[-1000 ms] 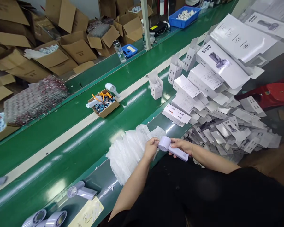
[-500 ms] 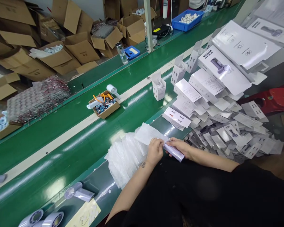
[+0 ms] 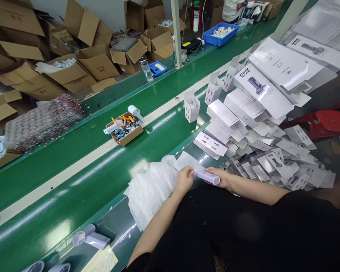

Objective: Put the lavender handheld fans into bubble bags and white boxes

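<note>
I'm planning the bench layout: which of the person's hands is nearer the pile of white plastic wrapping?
Left. The left hand is close beside the wrapping pile; the right hand is farther off to the right, gripping the lilac handle.

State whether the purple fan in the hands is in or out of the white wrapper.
Apparently partly in: the purple fan's handle shows bare, while its head is hidden at the white wrapper.

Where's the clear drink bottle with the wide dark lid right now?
In the head view, the bottle is above and left of centre, standing on the ledge beyond the green conveyor belt, just left of the small blue tray.
</note>
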A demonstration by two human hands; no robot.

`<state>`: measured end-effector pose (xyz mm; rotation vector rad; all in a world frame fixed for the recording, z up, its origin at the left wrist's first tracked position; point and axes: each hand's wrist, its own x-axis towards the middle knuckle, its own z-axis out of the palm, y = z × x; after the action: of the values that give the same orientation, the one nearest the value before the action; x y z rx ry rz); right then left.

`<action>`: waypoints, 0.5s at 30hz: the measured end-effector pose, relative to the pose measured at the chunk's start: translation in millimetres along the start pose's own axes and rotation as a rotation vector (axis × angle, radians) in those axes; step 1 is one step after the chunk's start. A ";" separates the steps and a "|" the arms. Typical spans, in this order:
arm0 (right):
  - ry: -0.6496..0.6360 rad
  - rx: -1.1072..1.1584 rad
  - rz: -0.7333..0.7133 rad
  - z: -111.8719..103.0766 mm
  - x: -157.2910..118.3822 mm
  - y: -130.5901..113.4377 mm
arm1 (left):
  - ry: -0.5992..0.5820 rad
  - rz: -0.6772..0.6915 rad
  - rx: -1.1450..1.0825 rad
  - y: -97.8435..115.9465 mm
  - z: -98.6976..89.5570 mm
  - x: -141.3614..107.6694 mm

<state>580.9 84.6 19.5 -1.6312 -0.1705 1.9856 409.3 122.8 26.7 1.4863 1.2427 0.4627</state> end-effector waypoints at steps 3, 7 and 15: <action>0.109 -0.221 -0.168 -9.4 -23.5 -16.7 | 0.000 -0.175 -0.245 5.9 -7.0 -7.4; -0.006 -0.290 -0.418 -6.2 -59.6 -41.4 | -0.021 -0.021 -0.426 13.4 -24.8 -17.8; -0.190 0.012 -0.529 9.3 -39.7 -18.7 | -0.110 0.302 0.005 -1.7 -16.5 1.0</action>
<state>582.6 83.1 64.3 -1.2229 -0.5950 1.7137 395.4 131.3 30.3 1.6893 0.9379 0.5679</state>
